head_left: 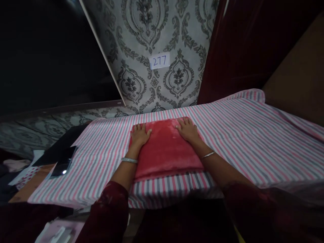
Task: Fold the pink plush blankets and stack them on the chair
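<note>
A red plush fabric piece point(164, 148), folded into a thick rectangle, lies near the front edge of a striped cloth point(233, 135). On its far left corner rests my left hand point(141, 135), palm down with the fingers stretched out. My right hand point(187, 130) lies flat on the far right corner, fingers spread. Both palms touch the plush surface and neither hand grips it. The underside of the folded piece is hidden.
A phone point(64, 162) lies at the cloth's left edge, beside a dark flat object point(63, 141). Behind are a large black screen point(55, 57), patterned wallpaper point(152, 87) with a paper label point(159, 60) reading 277, and a dark red panel point(240, 44).
</note>
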{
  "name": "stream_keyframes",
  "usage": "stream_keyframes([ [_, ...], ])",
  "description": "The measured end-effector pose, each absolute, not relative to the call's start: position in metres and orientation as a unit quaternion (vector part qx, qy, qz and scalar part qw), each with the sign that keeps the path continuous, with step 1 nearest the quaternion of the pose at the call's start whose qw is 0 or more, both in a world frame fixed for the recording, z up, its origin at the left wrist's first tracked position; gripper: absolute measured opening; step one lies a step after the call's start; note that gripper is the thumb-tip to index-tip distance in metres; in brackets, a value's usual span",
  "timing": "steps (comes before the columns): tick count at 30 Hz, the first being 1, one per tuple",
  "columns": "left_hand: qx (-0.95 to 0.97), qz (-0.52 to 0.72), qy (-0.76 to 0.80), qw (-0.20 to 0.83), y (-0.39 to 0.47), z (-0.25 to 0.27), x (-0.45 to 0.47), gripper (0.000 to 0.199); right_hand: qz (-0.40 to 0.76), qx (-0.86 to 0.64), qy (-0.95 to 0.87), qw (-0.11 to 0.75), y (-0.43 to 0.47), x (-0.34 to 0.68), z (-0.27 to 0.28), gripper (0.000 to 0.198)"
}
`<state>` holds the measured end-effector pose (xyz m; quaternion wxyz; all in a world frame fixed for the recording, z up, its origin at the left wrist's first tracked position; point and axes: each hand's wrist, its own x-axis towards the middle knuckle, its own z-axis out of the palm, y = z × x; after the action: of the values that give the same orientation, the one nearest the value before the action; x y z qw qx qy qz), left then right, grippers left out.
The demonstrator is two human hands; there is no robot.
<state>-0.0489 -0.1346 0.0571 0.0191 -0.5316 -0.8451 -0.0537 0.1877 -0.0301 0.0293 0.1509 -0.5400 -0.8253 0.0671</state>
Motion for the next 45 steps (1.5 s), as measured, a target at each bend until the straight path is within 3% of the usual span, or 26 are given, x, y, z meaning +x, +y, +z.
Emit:
stream_keyframes([
  [20, -0.54, -0.068, -0.836, 0.07, -0.138, 0.041, -0.049, 0.068, 0.095, -0.539, -0.818, 0.175, -0.033, 0.19, 0.02, 0.059],
  [27, -0.527, -0.067, -0.847, -0.002, -0.141, 0.072, -0.042, 0.072, 0.083, -0.538, -0.825, 0.153, -0.043, 0.19, 0.044, 0.057],
  [30, -0.585, -0.073, -0.808, 0.017, -0.165, 0.083, -0.021, 0.074, 0.057, -0.485, -0.86, 0.149, -0.071, 0.188, 0.056, 0.058],
  [35, -0.694, -0.058, -0.717, 0.044, -0.218, 0.052, 0.019, 0.078, 0.074, -0.36, -0.923, 0.112, -0.127, 0.187, 0.044, 0.057],
  [40, -0.685, -0.034, -0.725, 0.054, -0.232, 0.015, 0.028, 0.074, 0.062, -0.369, -0.921, 0.112, -0.14, 0.187, 0.025, 0.057],
  [45, -0.687, -0.035, -0.722, 0.071, -0.23, 0.014, 0.025, 0.073, 0.059, -0.365, -0.92, 0.13, -0.136, 0.186, 0.019, 0.056],
])
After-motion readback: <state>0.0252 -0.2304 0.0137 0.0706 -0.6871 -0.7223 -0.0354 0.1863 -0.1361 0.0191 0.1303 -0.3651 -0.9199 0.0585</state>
